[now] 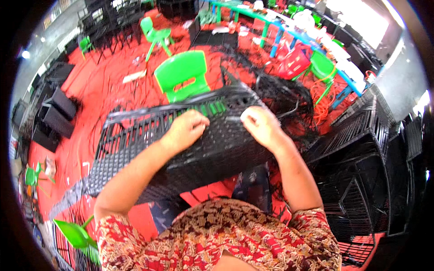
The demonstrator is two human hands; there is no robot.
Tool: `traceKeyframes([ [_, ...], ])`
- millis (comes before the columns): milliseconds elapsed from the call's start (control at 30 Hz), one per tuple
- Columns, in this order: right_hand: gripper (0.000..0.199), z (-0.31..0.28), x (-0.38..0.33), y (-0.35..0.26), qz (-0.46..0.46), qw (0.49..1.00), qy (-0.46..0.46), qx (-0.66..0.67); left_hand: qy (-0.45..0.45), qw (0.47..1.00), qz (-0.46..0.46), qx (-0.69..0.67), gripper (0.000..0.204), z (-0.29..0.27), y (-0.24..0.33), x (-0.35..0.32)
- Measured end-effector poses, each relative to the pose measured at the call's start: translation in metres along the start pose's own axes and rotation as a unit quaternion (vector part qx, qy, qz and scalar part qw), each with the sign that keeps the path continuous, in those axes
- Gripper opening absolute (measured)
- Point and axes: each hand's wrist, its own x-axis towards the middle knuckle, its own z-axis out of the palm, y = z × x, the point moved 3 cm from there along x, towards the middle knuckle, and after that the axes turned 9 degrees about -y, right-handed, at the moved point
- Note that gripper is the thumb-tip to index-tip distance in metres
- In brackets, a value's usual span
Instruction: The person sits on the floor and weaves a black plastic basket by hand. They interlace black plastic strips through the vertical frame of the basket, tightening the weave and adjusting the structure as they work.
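A large black woven panel (199, 153) of flat plastic strips lies slanted before me, closely woven at its near side. Along its far side the bars stand open, and green shows through the gaps. My left hand (187, 128) is closed in a fist over the middle of the weave. To its right, my right hand (262, 125) is closed in a pinch near the panel's far right corner. What the fingers of either hand hold is hidden or too thin to make out. Just beyond the panel stands a green chair (181, 71).
Loose black strips (289, 97) lie heaped at the far right. Black woven frames (357, 180) are stacked close on my right. Black box-like pieces (56, 113) stand at the left. A long blue-edged table (312, 40) crosses the back right. Strips litter the red floor (108, 86).
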Motion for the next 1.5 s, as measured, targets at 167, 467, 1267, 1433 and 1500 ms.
traceKeyframes([
  [167, 0.01, -0.033, 0.012, 0.009, 0.047, 0.996, 0.01, 0.077, -0.045, 0.999, -0.013, 0.011, 0.019, -0.004, -0.016, 0.002],
  [467, 0.015, -0.096, 0.059, 0.027, 0.117, 0.983, 0.0, 0.141, -0.075, 0.997, 0.02, 0.003, 0.026, 0.011, -0.029, 0.035],
  [1267, 0.011, -0.079, 0.095, 0.072, 0.121, 0.975, -0.147, 0.119, -0.077, 0.984, 0.053, 0.149, 0.015, 0.058, -0.032, 0.146],
  [1433, 0.011, -0.09, 0.086, 0.086, 0.144, 0.976, -0.138, 0.087, -0.115, 0.981, 0.007, 0.154, 0.022, 0.062, -0.034, 0.145],
  [1500, 0.011, -0.093, 0.082, 0.086, 0.166, 0.973, -0.144, 0.075, -0.145, 0.977, -0.019, 0.156, 0.026, 0.064, -0.034, 0.146],
])
